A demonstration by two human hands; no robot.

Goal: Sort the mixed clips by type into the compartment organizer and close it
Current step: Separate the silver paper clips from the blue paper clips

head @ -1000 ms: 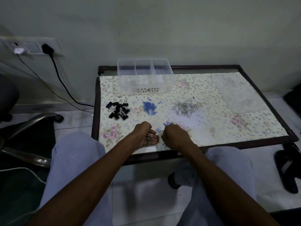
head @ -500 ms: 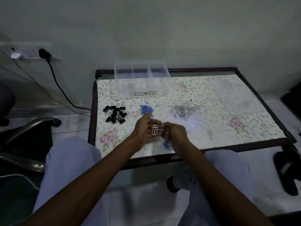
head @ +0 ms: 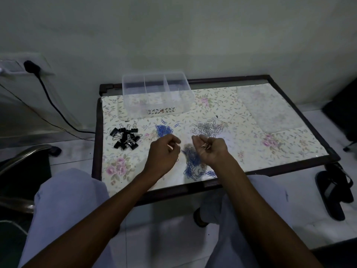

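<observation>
The clear three-compartment organizer sits open at the table's far edge. In front of it lie three separate piles: black binder clips left, blue paper clips middle, silver paper clips right. A mixed, mostly blue heap lies near the front edge.

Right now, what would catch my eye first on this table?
Probably the two hands over the near edge: the right hand cups a few small metal clips, the left hand hangs curled beside it. Behind them lie three sorted heaps: black binder clips left, blue clips middle, silver clips right. The clear organizer stands open at the back.
</observation>
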